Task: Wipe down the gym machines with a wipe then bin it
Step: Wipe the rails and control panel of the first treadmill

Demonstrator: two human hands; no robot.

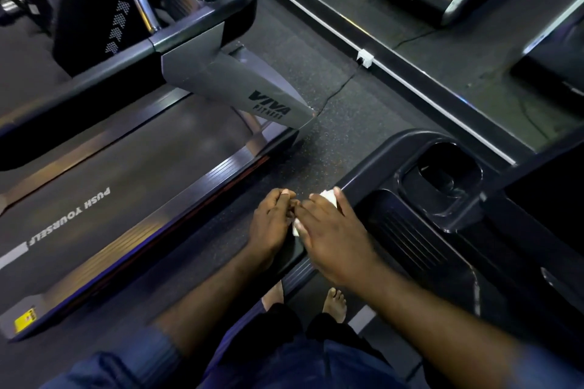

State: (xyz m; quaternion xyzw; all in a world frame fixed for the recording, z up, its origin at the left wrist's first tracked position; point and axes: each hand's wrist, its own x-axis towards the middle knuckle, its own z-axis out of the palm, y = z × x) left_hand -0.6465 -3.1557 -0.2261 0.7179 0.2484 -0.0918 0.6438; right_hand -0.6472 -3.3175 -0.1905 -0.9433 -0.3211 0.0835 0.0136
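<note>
Speckled gym floor [331, 136] lay beside the treadmill console [410, 148]. At its edge my right grip [335, 237] held the wipe [328, 197]; my left grip [271, 221] curled against it, hold unclear. Wiping looked unfinished; binning remained.

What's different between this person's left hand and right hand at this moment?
The right hand holds the white wipe, which shows by its fingers. The left hand is curled, and whether it grips the wipe is unclear. The right hand sits at the treadmill console edge, while the left hand is over the speckled floor. Both are bare and meet at the fingertips.
</note>
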